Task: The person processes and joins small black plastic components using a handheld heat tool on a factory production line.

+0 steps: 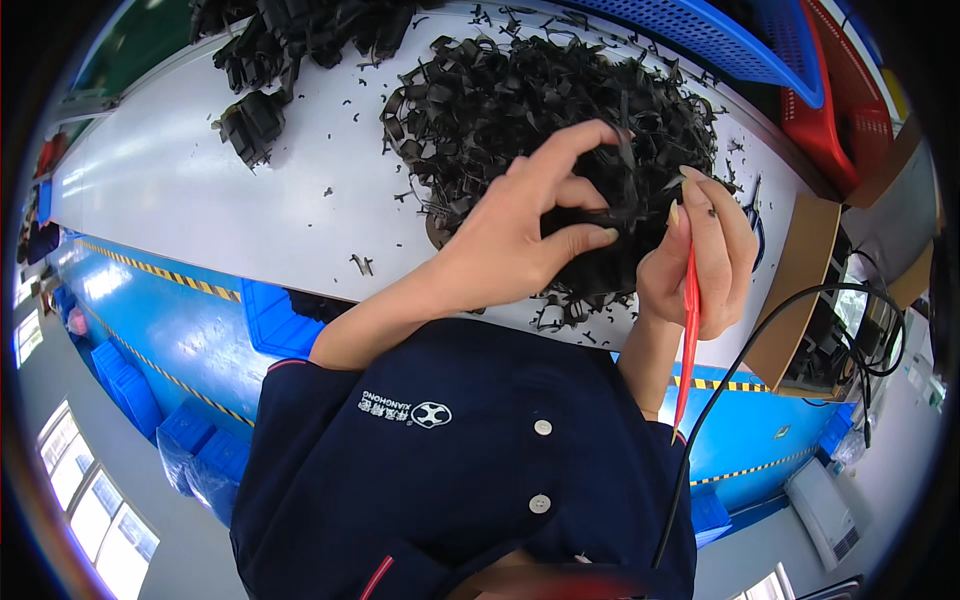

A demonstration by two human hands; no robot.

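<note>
Beside the near edge of a large heap of small black plastic pieces (480, 110), my left hand (520, 220) is curled with thumb and fingers round a dark, frame-like black plastic part (628, 165). Its exact shape blurs into the heap behind it. To the right of that part, my right hand (705, 250) grips a slim red pen-like tool (690, 310). The tool's tapered tail points down toward me. A small pale tip shows by the fingertips, close to the black part; whether it touches cannot be made out.
The white table (180, 190) carries scattered black scraps. Larger black parts (255, 125) are stacked at the far left. A blue perforated basket (720, 40) and a red basket (825, 110) stand far right. A cardboard box (795, 290) and a black cable (740, 375) are at the right.
</note>
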